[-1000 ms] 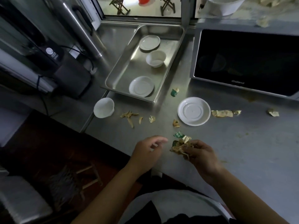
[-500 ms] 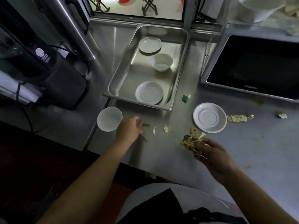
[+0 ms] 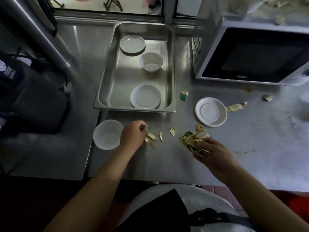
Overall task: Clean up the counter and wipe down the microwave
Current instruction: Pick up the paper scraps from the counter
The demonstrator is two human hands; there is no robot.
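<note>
Surface: stainless counter fills the middle of the frame; light is dim, with window glare along the top edge.
Left hand: left hand, centre-left of frame, fingertips pinched together on a small green-tipped scrap.
Right hand: right hand, centre-right, fingers curled around a wad of collected scraps; the grip is partly open toward the top, with pieces protruding.
Key relation: loose scraps lie just right of and below the left fingertips, touching the counter. The left hand is clearly nearer to them. The pieces are elongated and run roughly diagonally from upper left to lower right.
Further scraps: two small bits lie between the hands; one green piece sits beside the tray; more sit right of the saucer.
Other dishes: bowl just left of the left hand.
Microwave: microwave, upper right, door closed; not yet wiped, by judgement.
Hidden or unclear: the wad's lower part is covered by the right fingers. The microwave's right side is cut off. Pale material on top of the microwave is too blurred to identify. The counter at far right is washed out.
</note>
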